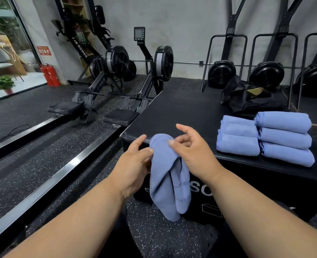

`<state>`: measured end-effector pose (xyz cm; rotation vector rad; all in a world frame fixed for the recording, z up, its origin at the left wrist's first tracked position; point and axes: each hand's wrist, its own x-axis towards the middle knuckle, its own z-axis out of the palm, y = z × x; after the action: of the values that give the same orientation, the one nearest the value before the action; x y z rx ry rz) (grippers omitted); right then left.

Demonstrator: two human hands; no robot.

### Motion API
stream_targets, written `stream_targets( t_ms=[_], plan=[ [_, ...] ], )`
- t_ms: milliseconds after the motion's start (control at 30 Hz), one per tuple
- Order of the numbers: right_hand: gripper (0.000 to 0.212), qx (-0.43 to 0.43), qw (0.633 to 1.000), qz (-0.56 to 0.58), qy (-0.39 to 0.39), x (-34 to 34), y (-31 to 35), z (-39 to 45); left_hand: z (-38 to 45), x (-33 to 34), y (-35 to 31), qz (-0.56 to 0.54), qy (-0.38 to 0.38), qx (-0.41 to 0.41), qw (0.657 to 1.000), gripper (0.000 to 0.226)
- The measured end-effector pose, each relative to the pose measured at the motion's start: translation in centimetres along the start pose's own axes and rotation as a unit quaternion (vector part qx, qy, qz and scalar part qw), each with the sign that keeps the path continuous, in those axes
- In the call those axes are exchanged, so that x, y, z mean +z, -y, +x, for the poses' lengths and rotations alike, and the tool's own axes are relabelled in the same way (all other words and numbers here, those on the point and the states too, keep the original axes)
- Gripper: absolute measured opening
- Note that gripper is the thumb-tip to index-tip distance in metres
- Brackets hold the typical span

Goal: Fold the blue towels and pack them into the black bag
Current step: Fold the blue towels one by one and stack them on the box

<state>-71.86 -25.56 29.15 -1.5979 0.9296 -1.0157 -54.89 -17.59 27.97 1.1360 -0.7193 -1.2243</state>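
Gym floor (42, 183), black rubber with white speckle, fills the lower left. Two black rowing machines (116, 75) stand on it ahead-left, rails running toward me. More black fan-wheel machines (267, 75) line the grey wall to the right.

Black padded box serving as my table (191, 112) sits directly in front, its near corner just beyond my hands. White lettering on its front face, partly hidden by my right forearm.

Black bag (247, 97) lies slumped at the far right of the table, mouth open, tan lining showing. It sits just behind the folded towels, apart from my hands.

Folded blue towels (265, 136): six, in two rows of three side by side, on the right part of the table near its front edge.

One loose blue towel (169, 175) hangs in front of the table's near corner, bunched at the top and draping in soft folds below the table edge, off the surface.

My left hand (135, 164) pinches the towel's left upper side between thumb and fingers. My right hand (193, 149) grasps the bunched top with thumb and a curled finger; its index finger is stretched up and free.

Two red fire extinguishers (50, 74) stand by the glass at far left, a potted plant (3, 83) outside.
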Motion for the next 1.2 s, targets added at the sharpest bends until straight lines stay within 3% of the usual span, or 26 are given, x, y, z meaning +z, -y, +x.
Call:
stream_targets(
  t_ms=[100,200,333,500,633,733,800,867,1033,1200],
  plan=[
    [0.04,-0.044,0.995,-0.032,-0.084,0.1,-0.5,-0.7,1.4,-0.3,-1.1,-0.1,-0.039,-0.022,0.994,0.061],
    [0.042,-0.068,0.996,-0.052,-0.032,0.1,-0.5,-1.7,2.6,-1.0,-1.8,-0.166,-0.049,-0.02,0.985,0.076],
    [0.058,-0.043,0.998,-0.006,0.052,0.9,-0.8,-2.2,2.7,-0.7,-2.3,-0.154,-0.064,-0.013,0.986,0.082],
    [0.086,-0.036,0.998,-0.021,0.045,1.6,-1.8,-2.1,2.1,-0.4,-1.6,-0.116,-0.083,-0.02,0.99,0.078],
    [0.074,-0.021,0.998,0.024,0.049,2.0,-2.8,-1.3,1.0,0.3,-1.7,-0.084,-0.07,-0.031,0.994,0.082],
    [0.056,-0.027,0.999,0.025,-0.013,1.9,-2.5,-1.0,0.8,0.4,-1.9,-0.08,-0.076,-0.031,0.993,0.082],
    [0.055,-0.042,0.991,-0.052,-0.12,1.4,-2.0,-0.6,1.1,0.0,-2.1,-0.102,-0.065,-0.035,0.992,0.084],
    [0.059,-0.043,0.981,-0.097,-0.161,1.2,-1.3,-0.6,1.1,-0.1,-2.5,-0.129,-0.045,-0.037,0.99,0.086],
    [0.08,-0.008,0.999,-0.011,-0.046,2.5,-1.1,-1.4,0.7,1.1,-2.6,-0.142,-0.072,-0.032,0.987,0.088],
    [0.08,0.051,0.998,-0.043,0.019,2.6,-0.6,-1.5,0.0,2.0,-2.7,-0.136,-0.069,-0.033,0.988,0.084]
  ],
)
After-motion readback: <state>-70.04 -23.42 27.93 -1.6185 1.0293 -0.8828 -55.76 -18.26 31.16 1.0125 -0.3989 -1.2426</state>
